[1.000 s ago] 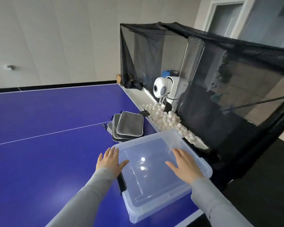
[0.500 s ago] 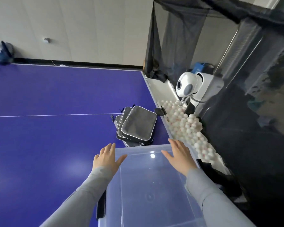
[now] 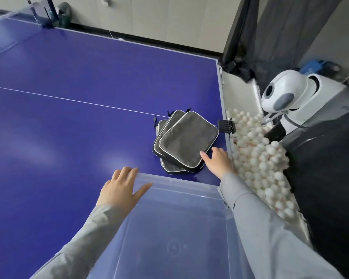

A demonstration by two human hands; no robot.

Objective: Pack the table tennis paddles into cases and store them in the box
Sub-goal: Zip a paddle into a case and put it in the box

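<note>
A stack of grey paddle cases (image 3: 184, 142) with pale piping and black sides lies on the blue table (image 3: 69, 127), close to its right edge and just past the white centre line. The cases are fanned, each turned a little from the one under it, and small black zipper pulls stick out at the far side of the stack. The right hand (image 3: 217, 161) is at the near right corner of the top case, fingers loosely spread, fingertips at or touching its edge; it grips nothing. Just on the near side of the stack stands a clear plastic box (image 3: 179, 228), at the table's near edge. The left hand (image 3: 121, 187) lies flat over the box's far left corner, fingers straight and apart, thumb along the rim. Both sleeves are grey. Beyond the table's right edge a trough holds a heap of white balls (image 3: 260, 162), with a white ball machine (image 3: 286, 97) and black netting (image 3: 240, 37) behind it.
</note>
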